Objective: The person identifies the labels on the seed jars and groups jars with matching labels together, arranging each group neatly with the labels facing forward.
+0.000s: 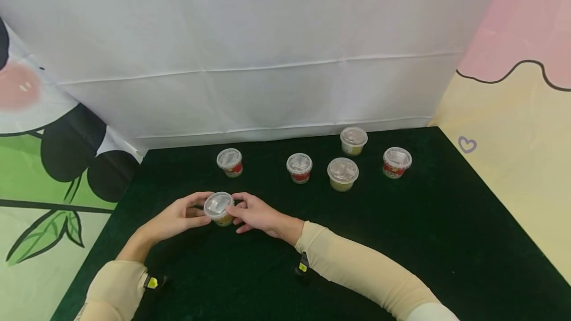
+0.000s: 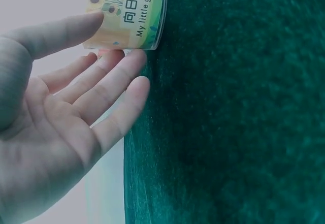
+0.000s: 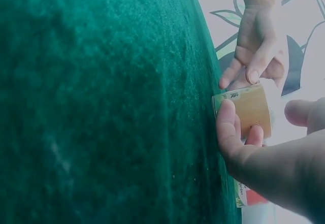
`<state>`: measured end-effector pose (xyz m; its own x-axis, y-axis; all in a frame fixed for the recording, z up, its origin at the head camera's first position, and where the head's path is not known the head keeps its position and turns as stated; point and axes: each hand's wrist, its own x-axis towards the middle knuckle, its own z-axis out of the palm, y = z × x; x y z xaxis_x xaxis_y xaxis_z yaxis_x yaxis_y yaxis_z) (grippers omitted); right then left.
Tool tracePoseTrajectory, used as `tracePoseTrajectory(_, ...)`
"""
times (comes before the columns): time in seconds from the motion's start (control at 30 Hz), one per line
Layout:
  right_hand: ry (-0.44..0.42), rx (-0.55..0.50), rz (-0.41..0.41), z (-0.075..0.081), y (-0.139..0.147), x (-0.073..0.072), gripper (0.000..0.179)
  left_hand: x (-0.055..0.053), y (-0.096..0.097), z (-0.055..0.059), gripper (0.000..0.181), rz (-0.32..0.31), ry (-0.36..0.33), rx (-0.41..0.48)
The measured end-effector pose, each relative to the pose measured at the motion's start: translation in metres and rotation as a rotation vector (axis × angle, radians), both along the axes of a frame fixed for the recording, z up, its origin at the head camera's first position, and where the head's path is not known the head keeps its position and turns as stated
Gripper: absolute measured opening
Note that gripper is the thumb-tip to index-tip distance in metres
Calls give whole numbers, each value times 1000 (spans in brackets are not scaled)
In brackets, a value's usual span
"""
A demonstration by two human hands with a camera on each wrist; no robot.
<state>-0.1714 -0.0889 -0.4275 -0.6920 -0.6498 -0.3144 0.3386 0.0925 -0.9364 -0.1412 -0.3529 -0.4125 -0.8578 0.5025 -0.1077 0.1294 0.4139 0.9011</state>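
- Lidded cup (image 1: pixel 218 206): upright between both hands, nearer the left edge of the green tabletop (image 1: pixel 250 281) than the right; whether its base touches the cloth cannot be told.
- Left hand (image 1: pixel 174 219): fingers extended and loosely parted, thumb and fingertips touching the cup's left side.
- Right hand (image 1: pixel 260 214): fingers curled against the cup's right side, thumb over the lid's edge, apparently clamping the cup.
- Handling (judged): light, stiff plastic, likely to flex under a hard squeeze; the smooth label (image 2: pixel 134 18) may slip, and thumb pressure on the rim could loosen the lid. Best hold: opposite side walls, below the rim.
- Surroundings: first red-labelled cup (image 1: pixel 232 165), towards the back-left corner; second red-labelled cup (image 1: pixel 300 170), farther right; first pale cup (image 1: pixel 354 142), near the back edge; second pale cup (image 1: pixel 342 176), before it; third red-labelled cup (image 1: pixel 396 165), towards the back-right corner.
- Obstacles: the first red-labelled cup, just behind, would hinder a straight path to the back edge.
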Motion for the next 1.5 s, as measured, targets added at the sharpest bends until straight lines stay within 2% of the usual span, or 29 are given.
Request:
tracePoseTrajectory(0.4, -30, 10, 1, -3, -1, -1, 53, 0, -1, -1, 58, -12, 17, 20)
tracePoseTrajectory(0.77, -83, -26, 9, 1, -2, 5, 47, -1, -2, -2, 56, -15, 41, 23)
tracePoseTrajectory(1.03, -76, -10, 14, 2, -3, 5, 48, -1, -4, -4, 56, -9, 72, 6)
tracePoseTrajectory(1.27, -58, -15, 9, 1, 1, 4, 47, 4, -4, -5, 56, 2, 92, -1)
tracePoseTrajectory(1.5, -48, -21, 7, 1, 6, 1, 55, 7, -5, -5, 56, 19, 129, -27)
